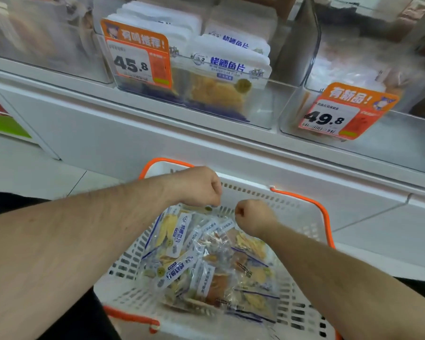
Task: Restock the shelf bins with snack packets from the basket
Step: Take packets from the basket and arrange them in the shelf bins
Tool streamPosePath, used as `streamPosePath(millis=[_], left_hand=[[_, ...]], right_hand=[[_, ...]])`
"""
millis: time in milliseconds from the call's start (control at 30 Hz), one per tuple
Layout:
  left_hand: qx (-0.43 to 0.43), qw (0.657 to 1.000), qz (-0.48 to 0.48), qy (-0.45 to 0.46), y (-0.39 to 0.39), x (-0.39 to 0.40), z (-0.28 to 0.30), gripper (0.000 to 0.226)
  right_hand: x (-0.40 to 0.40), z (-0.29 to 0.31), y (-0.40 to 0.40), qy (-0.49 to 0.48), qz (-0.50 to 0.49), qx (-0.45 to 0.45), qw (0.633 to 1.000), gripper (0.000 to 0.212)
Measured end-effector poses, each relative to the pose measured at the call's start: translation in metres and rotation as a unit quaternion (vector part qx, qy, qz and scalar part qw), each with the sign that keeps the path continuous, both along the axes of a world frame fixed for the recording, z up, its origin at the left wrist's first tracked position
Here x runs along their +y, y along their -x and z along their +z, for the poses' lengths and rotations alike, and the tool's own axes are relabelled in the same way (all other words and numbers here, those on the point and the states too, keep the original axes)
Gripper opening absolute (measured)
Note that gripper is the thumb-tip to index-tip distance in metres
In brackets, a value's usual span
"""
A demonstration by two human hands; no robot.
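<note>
Pick step: left hand (196, 186) and right hand (252, 217) both curled over basket (302, 209); can't tell if gripping snack packets (206, 261). Next: lift a packet to the 45.8 bin (268, 104).

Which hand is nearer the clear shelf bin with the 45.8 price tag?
Left. The left hand sits below that clear bin, over the white basket's far rim; the right hand is lower and further right.

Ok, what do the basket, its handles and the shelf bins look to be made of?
The basket looks like matte white moulded plastic: its walls are a slotted grid. Its handles look like smooth orange plastic, or perhaps coated wire; too thin to tell. The shelf bins seem clear rigid plastic, probably acrylic: glossy, with packets visible through the front. Both hands, left and right, are over the basket.
</note>
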State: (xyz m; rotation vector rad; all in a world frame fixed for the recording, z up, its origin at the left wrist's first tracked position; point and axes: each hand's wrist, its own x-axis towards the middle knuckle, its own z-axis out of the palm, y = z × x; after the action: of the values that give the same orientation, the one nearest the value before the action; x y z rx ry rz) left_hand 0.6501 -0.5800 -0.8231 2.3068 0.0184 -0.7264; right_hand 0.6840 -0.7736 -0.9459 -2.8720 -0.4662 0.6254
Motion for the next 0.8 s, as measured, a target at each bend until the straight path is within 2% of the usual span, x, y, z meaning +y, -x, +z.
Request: streamPosePath(millis=[133,267,333,400,533,633,800], left_hand=[[0.018,1.000,-0.012,-0.012,-0.012,-0.003,-0.007,0.016],[0.037,0.998,-0.037,-0.020,-0.016,-0.009,-0.014,0.017],[0.049,0.997,-0.058,-0.028,-0.017,-0.014,-0.018,0.019],[0.057,0.995,-0.076,-0.037,-0.018,-0.018,-0.020,0.021],[0.063,0.994,-0.079,-0.042,-0.020,-0.020,-0.023,0.024],[0.071,0.995,-0.067,-0.036,-0.020,-0.018,-0.022,0.021],[0.130,0.991,0.014,0.029,-0.014,-0.014,-0.021,0.010]], right_hand=[[-0.024,-0.044,0.006,0.088,-0.004,0.052,0.995,0.021],[-0.036,-0.070,0.013,0.182,0.068,0.093,0.977,0.004],[-0.035,-0.083,0.016,0.204,0.099,0.100,0.969,0.020],[-0.033,-0.096,0.021,0.216,0.133,0.083,0.964,0.025],[-0.026,-0.110,0.028,0.243,0.166,0.047,0.954,0.015],[-0.025,-0.113,0.030,0.242,0.188,0.016,0.952,0.021],[-0.027,-0.082,0.026,0.185,0.207,-0.095,0.956,0.021]])
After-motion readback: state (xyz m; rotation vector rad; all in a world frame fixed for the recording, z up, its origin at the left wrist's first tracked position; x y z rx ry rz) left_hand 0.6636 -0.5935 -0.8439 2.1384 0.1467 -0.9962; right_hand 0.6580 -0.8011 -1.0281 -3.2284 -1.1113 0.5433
